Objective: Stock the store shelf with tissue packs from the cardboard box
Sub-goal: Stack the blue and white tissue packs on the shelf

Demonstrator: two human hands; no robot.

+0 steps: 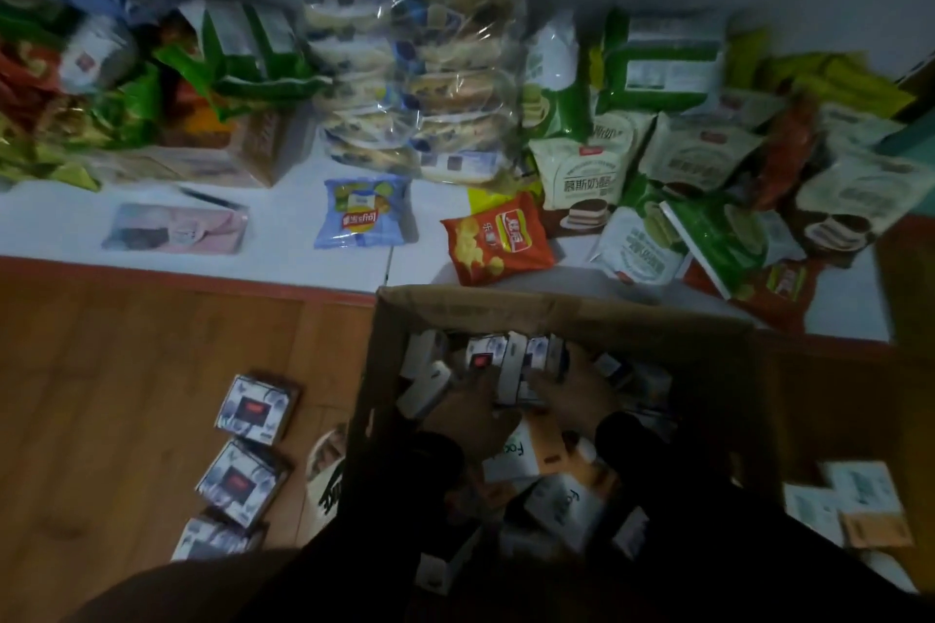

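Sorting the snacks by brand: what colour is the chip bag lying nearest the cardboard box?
Orange-red with yellow chips printed on it: the chip bag, seen in the head view.

Both hands reach into the cardboard box; the left hand and right hand close their fingers around a row of upright tissue packs; three more packs lie on the wooden floor; snack bags cover the white shelf.
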